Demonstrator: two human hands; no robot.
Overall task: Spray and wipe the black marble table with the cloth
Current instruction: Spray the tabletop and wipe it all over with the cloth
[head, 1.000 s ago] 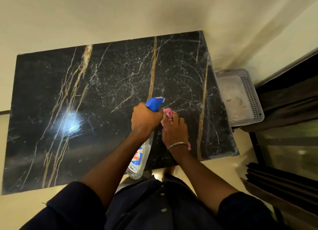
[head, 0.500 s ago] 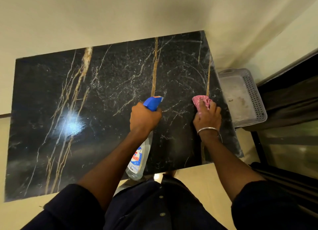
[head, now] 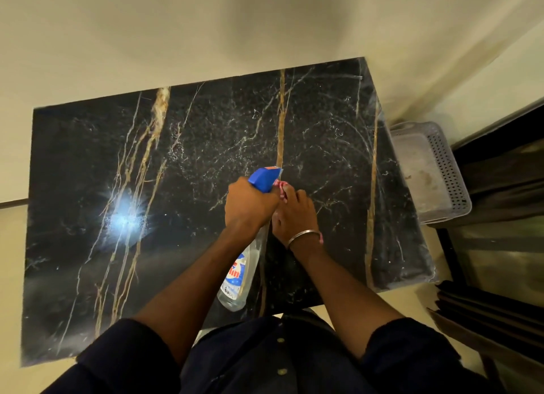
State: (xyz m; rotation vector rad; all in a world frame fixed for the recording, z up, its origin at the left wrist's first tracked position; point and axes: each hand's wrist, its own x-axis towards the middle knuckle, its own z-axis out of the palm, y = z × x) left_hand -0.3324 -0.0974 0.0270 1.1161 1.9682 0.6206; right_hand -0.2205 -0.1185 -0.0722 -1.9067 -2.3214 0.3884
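Observation:
The black marble table (head: 182, 169) with gold and white veins fills the middle of the view, speckled with fine spray droplets. My left hand (head: 248, 205) grips the neck of a clear spray bottle (head: 240, 271) with a blue trigger head (head: 265, 178), held above the table's near middle. Right beside it, my right hand (head: 295, 214) presses a pink cloth (head: 281, 189) on the marble; most of the cloth is hidden under the fingers. A metal bangle sits on that wrist.
A grey perforated plastic basket (head: 447, 169) stands off the table's right edge. Dark furniture or frames (head: 500, 246) line the far right. A cream wall runs behind the table, and a light glare (head: 126, 214) shines on the left marble.
My right hand slid the pink cloth from the table's right side back left to beside my left hand. The bottle hand stayed nearly still.

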